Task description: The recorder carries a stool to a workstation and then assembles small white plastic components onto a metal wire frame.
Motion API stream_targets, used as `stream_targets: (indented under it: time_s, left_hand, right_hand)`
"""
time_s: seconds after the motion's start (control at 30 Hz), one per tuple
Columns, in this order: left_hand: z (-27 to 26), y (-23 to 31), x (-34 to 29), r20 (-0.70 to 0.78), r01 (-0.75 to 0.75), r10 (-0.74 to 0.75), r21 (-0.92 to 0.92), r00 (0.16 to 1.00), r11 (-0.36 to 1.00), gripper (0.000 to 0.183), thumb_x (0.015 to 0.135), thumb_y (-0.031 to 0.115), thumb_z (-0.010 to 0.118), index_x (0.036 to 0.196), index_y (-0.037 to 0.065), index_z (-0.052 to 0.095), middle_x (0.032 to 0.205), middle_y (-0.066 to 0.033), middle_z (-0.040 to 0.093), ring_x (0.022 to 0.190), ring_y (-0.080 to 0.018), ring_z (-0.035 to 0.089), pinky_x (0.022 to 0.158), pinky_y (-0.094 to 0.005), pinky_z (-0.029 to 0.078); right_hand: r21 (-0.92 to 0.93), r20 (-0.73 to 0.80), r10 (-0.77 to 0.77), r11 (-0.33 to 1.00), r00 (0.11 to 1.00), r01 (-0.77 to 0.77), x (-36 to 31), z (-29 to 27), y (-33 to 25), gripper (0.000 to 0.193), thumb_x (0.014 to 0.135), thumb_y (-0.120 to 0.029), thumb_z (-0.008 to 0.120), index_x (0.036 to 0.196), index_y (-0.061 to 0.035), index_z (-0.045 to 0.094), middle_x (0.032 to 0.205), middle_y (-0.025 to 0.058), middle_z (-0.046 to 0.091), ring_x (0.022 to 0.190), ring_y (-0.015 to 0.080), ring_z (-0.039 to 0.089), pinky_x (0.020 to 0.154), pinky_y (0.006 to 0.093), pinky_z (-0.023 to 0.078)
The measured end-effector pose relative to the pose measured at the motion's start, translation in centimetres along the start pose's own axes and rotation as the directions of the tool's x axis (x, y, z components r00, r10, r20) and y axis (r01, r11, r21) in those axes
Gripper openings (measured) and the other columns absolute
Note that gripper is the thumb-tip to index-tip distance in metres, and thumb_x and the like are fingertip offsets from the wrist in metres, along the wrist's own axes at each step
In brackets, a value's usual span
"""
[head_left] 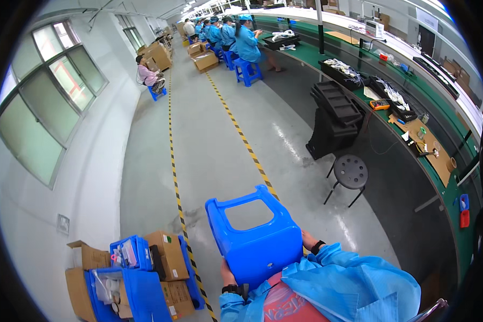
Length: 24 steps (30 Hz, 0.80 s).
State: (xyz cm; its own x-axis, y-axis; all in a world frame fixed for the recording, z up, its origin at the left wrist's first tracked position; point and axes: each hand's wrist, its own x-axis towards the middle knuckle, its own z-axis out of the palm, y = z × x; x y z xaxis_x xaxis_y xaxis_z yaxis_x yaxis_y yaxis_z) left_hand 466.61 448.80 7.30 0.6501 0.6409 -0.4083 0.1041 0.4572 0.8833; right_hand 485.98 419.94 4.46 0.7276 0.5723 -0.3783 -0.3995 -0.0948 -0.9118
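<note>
A blue plastic stool (260, 244) is held tilted in front of my body, its seat toward me and its legs pointing away. My left hand (228, 272) grips its near left side, and my right hand (309, 240) grips the right side. Both hands are closed on the stool, though most of the fingers are hidden behind it. Dark bands circle both wrists, and light blue sleeves cover my arms.
A black round stool (351, 172) stands at the right, near stacked black bins (335, 121) and a long green workbench (432, 180). Cardboard boxes (169, 255) and blue bins (145, 295) sit at lower left. Seated people (247, 43) work farther off; yellow-black tape (173, 161) marks the floor.
</note>
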Motion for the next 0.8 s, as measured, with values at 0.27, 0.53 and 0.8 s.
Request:
stream_targets:
  time_s: [0.27, 0.53, 0.8]
  left_hand:
    - [5.2, 2.1, 19.0, 0.129, -0.021, -0.023, 0.324, 0.991, 0.946, 0.051, 0.101, 0.039, 0.034, 0.112, -0.004, 0.059, 0.098, -0.0120, 0.065, 0.084, -0.0191, 0.063, 0.072, -0.0319, 0.052]
    - [11.2, 11.2, 37.1, 0.206, -0.114, 0.045, 0.341, 0.978, 0.933, 0.061, 0.100, 0.045, 0.033, 0.092, -0.007, 0.065, 0.080, -0.0127, 0.067, 0.071, -0.0229, 0.063, 0.064, -0.0355, 0.050]
    - [16.7, 16.4, 49.8, 0.176, 0.081, -0.109, 0.161, 0.978, 0.984, 0.054, 0.099, 0.044, 0.035, 0.103, -0.003, 0.063, 0.088, -0.0112, 0.066, 0.075, -0.0197, 0.064, 0.066, -0.0324, 0.051]
  right_hand:
    - [0.179, -0.093, -0.105, 0.977, 0.990, 0.120, 14.2, -2.7, -1.2, 0.042, 0.100, -0.033, 0.041, 0.126, -0.0027, 0.052, 0.121, 0.0098, 0.059, 0.107, 0.0162, 0.055, 0.093, 0.0323, 0.044]
    - [0.196, -0.184, -0.134, 0.966, 0.974, 0.170, 29.2, 0.1, -10.1, 0.040, 0.100, -0.032, 0.040, 0.123, -0.0021, 0.055, 0.117, 0.0089, 0.060, 0.104, 0.0155, 0.056, 0.091, 0.0314, 0.044]
    - [0.162, -0.244, -0.116, 0.974, 0.963, 0.158, 42.5, -1.6, -15.7, 0.040, 0.100, -0.031, 0.039, 0.119, -0.0022, 0.058, 0.112, 0.0073, 0.062, 0.099, 0.0141, 0.056, 0.088, 0.0305, 0.045]
